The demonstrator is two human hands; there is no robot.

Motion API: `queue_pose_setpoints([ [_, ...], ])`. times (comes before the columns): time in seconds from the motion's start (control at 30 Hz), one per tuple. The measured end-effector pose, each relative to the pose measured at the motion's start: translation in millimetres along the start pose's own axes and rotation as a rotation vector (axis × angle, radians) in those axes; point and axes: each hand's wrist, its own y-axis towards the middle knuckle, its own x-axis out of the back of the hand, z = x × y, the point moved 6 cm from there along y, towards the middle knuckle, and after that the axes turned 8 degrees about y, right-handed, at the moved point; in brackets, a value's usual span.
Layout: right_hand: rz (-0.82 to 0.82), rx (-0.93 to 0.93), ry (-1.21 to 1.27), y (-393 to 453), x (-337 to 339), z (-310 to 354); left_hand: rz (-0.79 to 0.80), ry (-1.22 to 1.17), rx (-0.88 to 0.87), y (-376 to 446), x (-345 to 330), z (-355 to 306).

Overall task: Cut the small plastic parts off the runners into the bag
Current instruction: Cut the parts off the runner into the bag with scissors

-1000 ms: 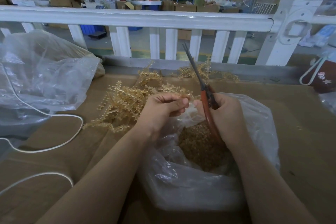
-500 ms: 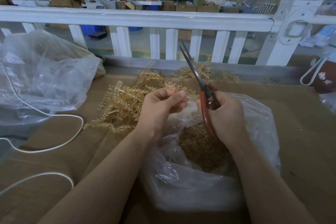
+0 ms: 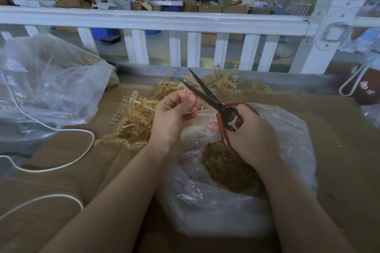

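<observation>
My right hand grips red-handled scissors, their dark blades spread apart and pointing up-left. My left hand pinches a thin amber runner between thumb and fingers, right beside the blades. Both hands hover over the open clear plastic bag, which holds a heap of small amber cut parts. A pile of uncut amber runners lies on the cardboard to the left of my left hand.
More runners lie along the back ledge below the white railing. A big crumpled plastic bag fills the left side. A white cord loops over the brown cardboard surface. A dark red bag sits at the far right.
The scissor blades have gone from closed to spread apart and tilted left. My left hand has lifted the runner up toward the blades.
</observation>
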Motion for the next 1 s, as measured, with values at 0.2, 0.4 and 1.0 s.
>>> queue_pose_setpoints([
  [0.2,-0.027,0.048,-0.089,0.2,1.4,3.7,0.013,0.009,-0.035,0.7,0.0,0.6],
  [0.4,-0.049,0.078,-0.145,0.2,2.2,5.4,0.025,0.03,-0.03,-0.1,-0.2,1.0],
  [1.0,-0.114,0.139,-0.139,-3.5,6.4,8.4,0.083,-0.065,0.013,-1.6,-2.5,-0.3],
])
